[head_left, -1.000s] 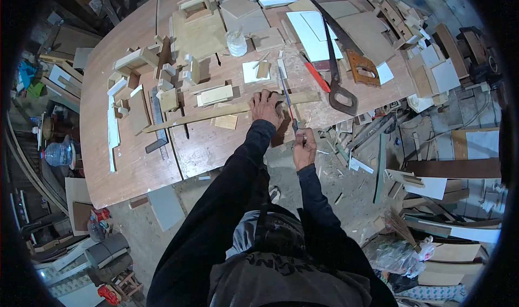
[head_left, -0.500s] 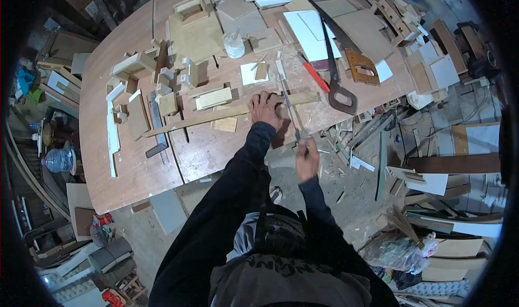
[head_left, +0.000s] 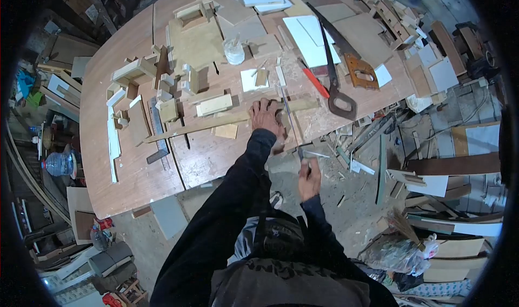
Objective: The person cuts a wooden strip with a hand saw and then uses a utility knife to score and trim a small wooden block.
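A long wooden strip lies slantwise across the near part of the table. My left hand presses on it from above, fingers spread, close to its right end. My right hand is closed around the handle of a narrow saw, just past the table's front edge. The thin blade points away from me and crosses the strip to the right of my left hand; I cannot make out its teeth. Under the strip lies a small flat wood piece, and a pale wooden block rests behind it.
A large handsaw and a red-handled tool lie to the right. Behind stands a plastic tub. Small wooden assemblies and a metal square occupy the left. Offcuts litter the floor.
My right hand has drawn the saw back toward me and slightly down. My left hand stays on the strip. The whole view has shifted slightly.
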A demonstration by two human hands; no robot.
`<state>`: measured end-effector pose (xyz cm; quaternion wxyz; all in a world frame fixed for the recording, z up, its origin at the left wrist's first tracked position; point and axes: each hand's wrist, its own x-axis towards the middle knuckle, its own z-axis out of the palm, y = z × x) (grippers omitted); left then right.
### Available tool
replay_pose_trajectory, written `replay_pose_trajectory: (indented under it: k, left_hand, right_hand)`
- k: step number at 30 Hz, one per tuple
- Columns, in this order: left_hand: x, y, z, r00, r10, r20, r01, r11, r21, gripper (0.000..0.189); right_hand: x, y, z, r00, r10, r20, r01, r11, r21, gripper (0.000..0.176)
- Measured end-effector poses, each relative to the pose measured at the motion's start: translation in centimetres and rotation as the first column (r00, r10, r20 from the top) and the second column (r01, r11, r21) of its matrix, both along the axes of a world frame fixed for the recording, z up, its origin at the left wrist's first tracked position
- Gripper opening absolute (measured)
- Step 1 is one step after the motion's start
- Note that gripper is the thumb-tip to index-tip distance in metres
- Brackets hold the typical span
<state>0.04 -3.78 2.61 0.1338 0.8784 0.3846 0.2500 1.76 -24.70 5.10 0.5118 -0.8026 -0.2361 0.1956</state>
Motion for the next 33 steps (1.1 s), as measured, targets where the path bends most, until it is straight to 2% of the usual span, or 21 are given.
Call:
replay_pose_trajectory:
  k: [1,4,6,7,8,9,12,14,16,17,18,19,20,21,22,23,24,26,28,29,33]
  left_hand:
    - [-0.8,-0.8,-0.6,1.000,-0.010,-0.018,0.010,1.000,-0.016,0.053]
    - [-0.1,-0.2,0.1,1.000,-0.031,-0.002,0.031,0.999,0.010,0.056]
    - [-0.1,-0.3,1.1,0.998,0.009,-0.069,-0.011,1.000,-0.016,0.053]
    - [-0.2,-0.2,0.7,1.000,0.000,-0.014,0.000,1.000,0.005,0.050]
    - [0.2,0.3,1.2,1.000,0.007,-0.009,-0.007,1.000,0.009,0.050]
    - [0.0,0.0,1.4,1.000,0.006,-0.006,-0.006,1.000,0.013,0.050]
    - [-0.4,-0.8,1.5,0.999,-0.030,0.028,0.030,1.000,0.003,0.051]
    - [-0.2,-0.4,1.6,1.000,-0.001,-0.006,0.001,1.000,-0.012,0.051]
    - [0.2,0.2,1.0,0.997,0.020,-0.079,-0.025,0.998,-0.057,0.053]
    - [0.5,0.7,0.4,0.998,0.040,-0.052,-0.040,0.999,0.014,0.052]
    - [-0.1,-0.2,-0.5,0.998,0.045,-0.042,-0.042,0.997,0.069,0.052]
    - [-0.5,-0.9,2.6,1.000,-0.007,-0.023,0.006,0.999,-0.039,0.052]
    - [-0.1,-0.7,2.0,1.000,-0.009,-0.014,0.008,1.000,-0.026,0.052]
    - [-0.2,-0.7,1.4,1.000,0.004,-0.006,-0.004,1.000,-0.017,0.053]
    - [-0.1,-0.3,0.9,1.000,0.014,0.007,-0.014,1.000,-0.006,0.053]
    - [-0.2,-0.3,1.4,0.995,0.022,-0.101,-0.024,0.999,-0.026,0.052]
    - [-0.2,-0.4,1.1,0.995,0.025,-0.101,-0.029,0.999,-0.036,0.052]
    - [-0.1,-0.1,0.4,1.000,0.019,-0.014,-0.018,0.998,0.064,0.049]
    - [-0.4,-0.7,0.5,1.000,-0.010,-0.009,0.011,1.000,0.027,0.049]
    - [-0.2,-0.4,1.1,1.000,-0.020,0.009,0.020,1.000,0.007,0.049]
    - [-0.1,-0.1,1.2,0.996,-0.003,-0.090,0.001,1.000,-0.014,0.049]
  right_hand:
    - [-0.3,-0.1,-0.6,1.000,-0.010,-0.018,0.010,1.000,-0.016,0.015]
    - [3.1,5.2,-3.3,0.952,0.107,0.288,-0.083,0.992,-0.095,0.020]
    - [1.4,2.4,-0.6,0.954,0.067,0.293,-0.057,0.997,-0.043,0.020]
    - [0.1,0.5,0.7,1.000,0.014,0.027,-0.014,1.000,0.004,0.025]
    - [-0.1,0.0,1.1,0.970,-0.025,-0.241,0.038,0.998,0.047,0.030]
    - [0.2,0.3,0.4,0.997,0.001,0.081,-0.009,0.995,0.097,0.017]
    - [3.1,4.3,-2.0,0.980,0.054,0.194,-0.048,0.998,-0.033,0.019]
    - [2.7,4.4,-1.1,0.964,0.089,0.252,-0.068,0.993,-0.091,0.020]
    - [0.1,0.5,1.3,0.989,-0.028,-0.145,0.039,0.997,0.070,0.015]
    - [0.7,1.3,0.9,0.990,-0.019,-0.142,0.030,0.997,0.072,0.015]
    - [0.8,1.7,0.0,0.994,0.019,-0.103,-0.028,0.996,-0.079,0.021]
    - [1.6,2.8,-0.7,0.996,0.064,-0.058,-0.075,0.972,-0.221,0.028]
    - [2.9,4.7,-0.2,0.993,0.121,-0.008,-0.116,0.931,-0.346,0.036]
    - [3.3,5.8,0.5,0.981,0.180,-0.067,-0.191,0.882,-0.430,0.035]
    - [2.9,5.2,-0.1,0.982,0.178,-0.062,-0.187,0.887,-0.422,0.035]
    - [2.0,2.8,-1.6,0.995,0.090,-0.048,-0.096,0.984,-0.149,0.034]
    - [0.7,0.5,-2.6,0.998,0.002,-0.064,0.006,0.992,0.129,0.033]
    - [0.5,0.2,-0.9,0.995,-0.021,-0.098,0.033,0.992,0.122,0.030]
    - [2.4,2.4,-1.7,0.991,0.071,-0.117,-0.098,0.966,-0.239,0.033]
    - [2.4,2.5,-1.7,0.991,0.071,-0.113,-0.096,0.968,-0.230,0.033]
    - [0.6,-0.1,-1.0,0.998,0.039,0.054,-0.044,0.995,0.095,0.019]
